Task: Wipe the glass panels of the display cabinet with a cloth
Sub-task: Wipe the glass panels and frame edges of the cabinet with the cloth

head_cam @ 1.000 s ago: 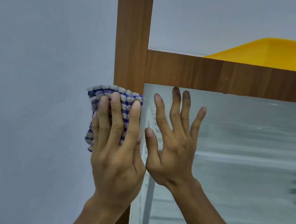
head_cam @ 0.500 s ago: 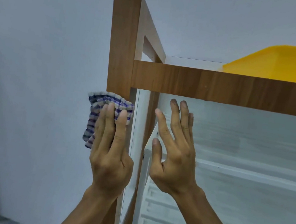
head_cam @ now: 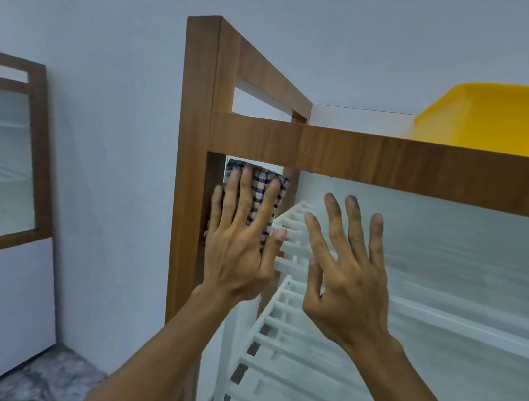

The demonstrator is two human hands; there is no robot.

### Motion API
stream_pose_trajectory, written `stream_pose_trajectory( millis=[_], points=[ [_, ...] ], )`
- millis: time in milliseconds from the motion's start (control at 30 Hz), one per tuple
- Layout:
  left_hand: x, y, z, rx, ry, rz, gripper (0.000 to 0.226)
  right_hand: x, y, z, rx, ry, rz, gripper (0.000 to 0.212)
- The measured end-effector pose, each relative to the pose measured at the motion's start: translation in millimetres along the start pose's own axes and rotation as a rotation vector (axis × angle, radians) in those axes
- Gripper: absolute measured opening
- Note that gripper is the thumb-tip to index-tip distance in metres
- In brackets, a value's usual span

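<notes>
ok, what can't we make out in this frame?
Head view:
- cloth: lower part hidden under the left hand.
- right hand: contact with the front glass unclear; the pane is see-through.
- yellow bin: cut by the right edge, contents behind its wall.
- white shelves: blurred toward the right.
- second cabinet: cut by the left edge.
</notes>
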State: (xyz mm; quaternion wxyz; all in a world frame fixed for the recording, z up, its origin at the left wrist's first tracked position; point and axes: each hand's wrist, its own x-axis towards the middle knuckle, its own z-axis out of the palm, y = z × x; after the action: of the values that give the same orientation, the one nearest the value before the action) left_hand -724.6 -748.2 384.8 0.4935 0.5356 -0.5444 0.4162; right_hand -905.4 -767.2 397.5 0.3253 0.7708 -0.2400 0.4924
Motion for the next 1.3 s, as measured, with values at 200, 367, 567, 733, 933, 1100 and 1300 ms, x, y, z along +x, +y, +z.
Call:
stream_pose_trajectory(
  millis=[200, 367, 567, 733, 933, 1100, 1300],
  points=[
    [-2.3, 26.9, 16.6, -0.029, 0.082, -0.172, 0.064, -1.3, 2.1, 6.0, -0.060, -0.030, -0.020, 0.061],
    [-3.6, 29.2, 17.2, -0.030, 0.093, -0.180, 0.063, -2.1, 2.4, 6.9, -0.066, -0.028, -0.025, 0.061],
    [-15.1, 40.7, 20.4, -0.067, 0.083, -0.209, 0.066, -1.1, 0.5, 7.0, -0.047, -0.013, -0.016, 0.056],
    [-28.3, 44.8, 11.6, -0.113, -0.083, 0.050, 0.061, -4.3, 0.8, 1.0, 0.065, 0.032, -0.010, 0.057],
    [13.5, 39.3, 7.7, -0.174, 0.101, -0.363, 0.063, -2.2, -2.0, 0.7, 0.117, 0.060, 0.015, 0.054],
    [-8.1, 52.6, 12.8, -0.181, -0.028, 0.115, 0.060, -5.2, 16.9, -17.5, 0.052, 0.107, 0.056, 0.056],
    [18.5, 87.8, 15.0, -0.217, 0.065, -0.180, 0.059, -8.3, 34.4, -25.9, -0.050, 0.061, 0.033, 0.057]
  ],
)
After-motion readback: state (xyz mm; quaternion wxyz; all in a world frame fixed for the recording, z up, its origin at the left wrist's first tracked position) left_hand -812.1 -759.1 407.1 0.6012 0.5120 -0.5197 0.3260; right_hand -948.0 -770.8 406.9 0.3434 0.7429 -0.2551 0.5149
